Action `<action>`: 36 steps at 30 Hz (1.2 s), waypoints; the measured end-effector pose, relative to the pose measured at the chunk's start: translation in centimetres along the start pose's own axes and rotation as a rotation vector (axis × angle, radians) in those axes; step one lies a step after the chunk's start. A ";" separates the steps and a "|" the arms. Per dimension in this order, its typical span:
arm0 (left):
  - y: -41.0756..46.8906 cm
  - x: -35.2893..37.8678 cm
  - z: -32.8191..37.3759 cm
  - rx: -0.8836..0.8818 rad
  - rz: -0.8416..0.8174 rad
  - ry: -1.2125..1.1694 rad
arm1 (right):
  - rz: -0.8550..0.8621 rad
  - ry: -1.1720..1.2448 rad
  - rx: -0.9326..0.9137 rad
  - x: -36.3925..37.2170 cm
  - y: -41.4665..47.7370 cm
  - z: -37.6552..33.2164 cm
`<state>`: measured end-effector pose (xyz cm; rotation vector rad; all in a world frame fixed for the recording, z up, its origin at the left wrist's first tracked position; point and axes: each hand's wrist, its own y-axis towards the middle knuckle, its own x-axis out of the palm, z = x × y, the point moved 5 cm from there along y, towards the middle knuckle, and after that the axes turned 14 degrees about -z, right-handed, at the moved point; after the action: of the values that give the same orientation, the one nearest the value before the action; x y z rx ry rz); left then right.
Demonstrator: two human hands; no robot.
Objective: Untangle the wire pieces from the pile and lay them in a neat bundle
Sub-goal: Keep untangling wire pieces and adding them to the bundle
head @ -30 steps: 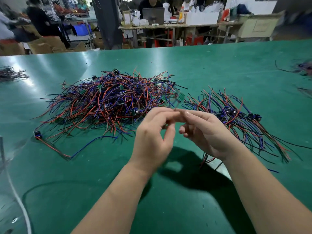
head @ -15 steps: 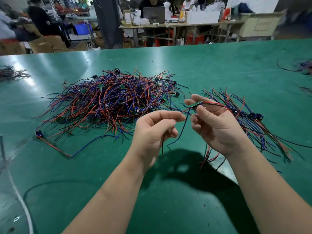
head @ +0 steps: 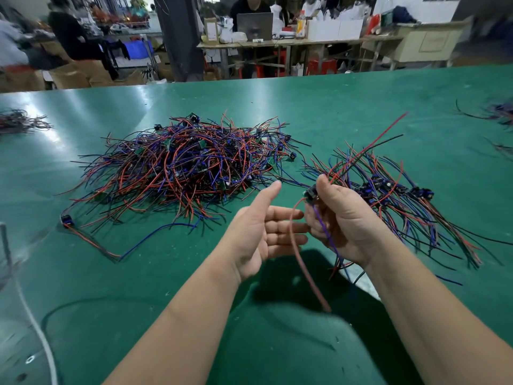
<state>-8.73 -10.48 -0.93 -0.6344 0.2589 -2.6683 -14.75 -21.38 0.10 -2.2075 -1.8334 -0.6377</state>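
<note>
Pile [head: 188,168] of tangled red, blue, black wires on green table [head: 361,107], far left of hands. Neat bundle [head: 402,207] right, just behind right hand [head: 344,226]. Right hand closed around one wire piece [head: 311,193], gripping at connector; red and black leads stick up far-right, red and blue leads hang near. Left hand [head: 261,234] open, palm right, fingers spread, empty, just beside dangling red lead.
</note>
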 end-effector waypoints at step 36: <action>-1.4 2.7 -1.6 -0.150 -0.466 0.306 | 0.600 0.030 -0.188 -6.8 -2.0 -3.5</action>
<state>-12.15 -10.16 -0.90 -0.3562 0.4448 -3.2215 -18.28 -28.43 -0.07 -2.6604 -1.0292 -0.7214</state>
